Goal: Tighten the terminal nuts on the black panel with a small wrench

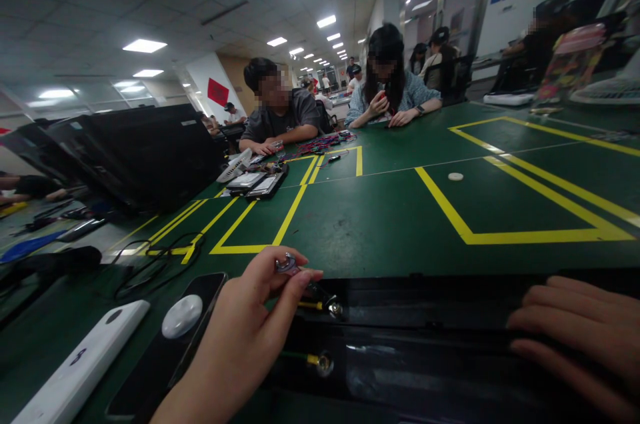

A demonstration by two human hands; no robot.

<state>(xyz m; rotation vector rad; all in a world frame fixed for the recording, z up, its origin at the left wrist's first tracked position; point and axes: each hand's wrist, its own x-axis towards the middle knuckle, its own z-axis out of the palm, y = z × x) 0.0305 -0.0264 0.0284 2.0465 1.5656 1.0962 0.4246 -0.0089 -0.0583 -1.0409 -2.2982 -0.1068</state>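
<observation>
Pinching a small metal terminal between thumb and fingertips, our left hand holds it over the near edge of a black panel. It looks light, stiff and slippery, best gripped by its flat tab. Our right hand lies open on the panel's right side, holding nothing.

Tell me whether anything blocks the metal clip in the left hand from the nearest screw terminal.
Nothing visible blocks it. The metal clip in the left hand sits near the screw terminal; only a dark lead runs between them. The right hand rests far right on the black panel.
</observation>
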